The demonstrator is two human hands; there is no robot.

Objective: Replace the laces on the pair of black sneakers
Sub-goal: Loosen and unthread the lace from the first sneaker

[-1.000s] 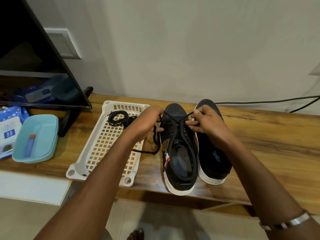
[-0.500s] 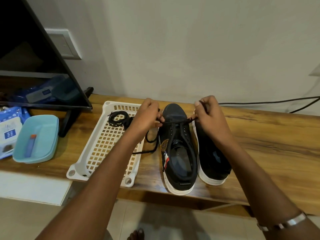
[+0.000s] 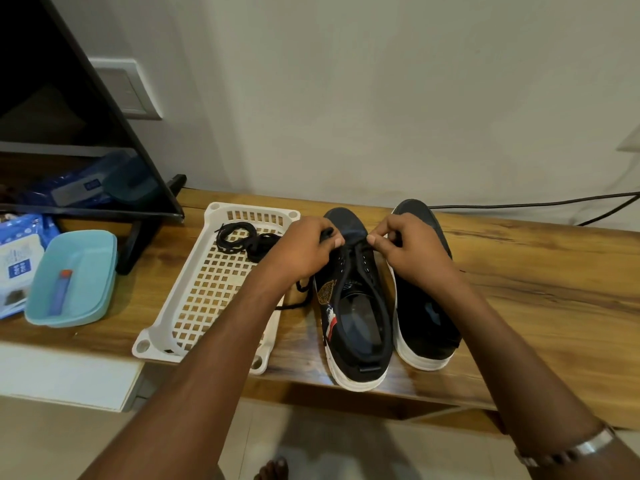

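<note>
Black lace [image 3: 353, 241] runs as a short, taut bar across the lowest eyelets of the left sneaker [image 3: 353, 306], at the toe end, farthest from the person. The left hand [image 3: 304, 251] pinches one end of it at the shoe's left edge; the right hand [image 3: 405, 252] pinches the other end at the right edge, so both hands are closed on the lace and sit just beside each other over the forefoot. Slack from the left end trails down onto the wooden surface [image 3: 536, 289] between the shoe and the white basket [image 3: 207, 289].

The sneaker's long axis points straight away from the person, heel near the front edge, toe toward the wall. The remaining eyelets therefore lie on the near side of the hands, along two rows running back toward the ankle opening, and appear empty. Lacing would likely proceed toward the person, each hand serving the row on its own side or crossing to the other.

The right sneaker [image 3: 426, 306] stands touching or just beside the first, parallel, and partly under the right wrist; whether it carries a lace cannot be told. A coiled black lace [image 3: 242, 239] rests in the basket's far end, nearer the left hand.
</note>
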